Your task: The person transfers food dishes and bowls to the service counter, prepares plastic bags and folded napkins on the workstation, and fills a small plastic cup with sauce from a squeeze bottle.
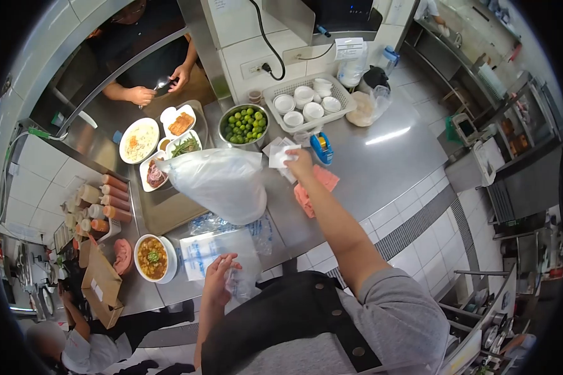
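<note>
Reaching out, our right hand (301, 164) pinches the white paper (278, 157) at its left; our left hand (219, 274), fingers loosely parted, hovers farther off.

right fingers (292, 161) on white paper (277, 160) | left fingers (223, 265) near plastic bags (197, 250) | limes (244, 124) in bowl (260, 139)

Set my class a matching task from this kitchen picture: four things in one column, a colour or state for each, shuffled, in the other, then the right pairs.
Column 1
1. Right hand
2. Metal bowl
3. Tape dispenser
4. Cloth crossed by the right forearm in this view

Column 2
A. Mostly blue
B. Fingers on white paper
C. Pink
D. Heaped with round green fruit

Right pairs
1-B, 2-D, 3-A, 4-C
</note>
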The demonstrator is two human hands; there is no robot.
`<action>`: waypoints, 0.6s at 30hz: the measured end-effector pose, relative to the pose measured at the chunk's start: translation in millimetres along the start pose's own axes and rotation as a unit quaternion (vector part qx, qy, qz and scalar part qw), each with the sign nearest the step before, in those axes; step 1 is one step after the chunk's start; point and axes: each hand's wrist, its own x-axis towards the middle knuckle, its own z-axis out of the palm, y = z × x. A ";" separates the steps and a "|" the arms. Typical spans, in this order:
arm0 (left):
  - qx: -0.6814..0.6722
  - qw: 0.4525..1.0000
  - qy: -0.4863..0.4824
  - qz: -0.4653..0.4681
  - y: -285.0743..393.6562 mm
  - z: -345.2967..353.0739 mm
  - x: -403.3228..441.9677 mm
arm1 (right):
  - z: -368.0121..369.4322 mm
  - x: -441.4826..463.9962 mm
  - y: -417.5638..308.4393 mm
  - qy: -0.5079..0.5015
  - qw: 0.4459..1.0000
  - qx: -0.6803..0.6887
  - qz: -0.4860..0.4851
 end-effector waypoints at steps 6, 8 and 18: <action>-0.018 1.000 0.022 -0.012 5.6 8.4 0.6 | -38.3 -55.0 -39.1 0.076 0.982 -0.044 -0.167; 0.010 1.000 0.014 0.012 9.1 8.4 3.5 | -61.6 -83.8 -47.8 0.062 0.982 -0.124 -0.131; -0.023 0.999 -0.027 0.008 21.6 26.2 14.6 | -10.5 -185.1 -3.6 -0.163 0.904 -0.277 -0.280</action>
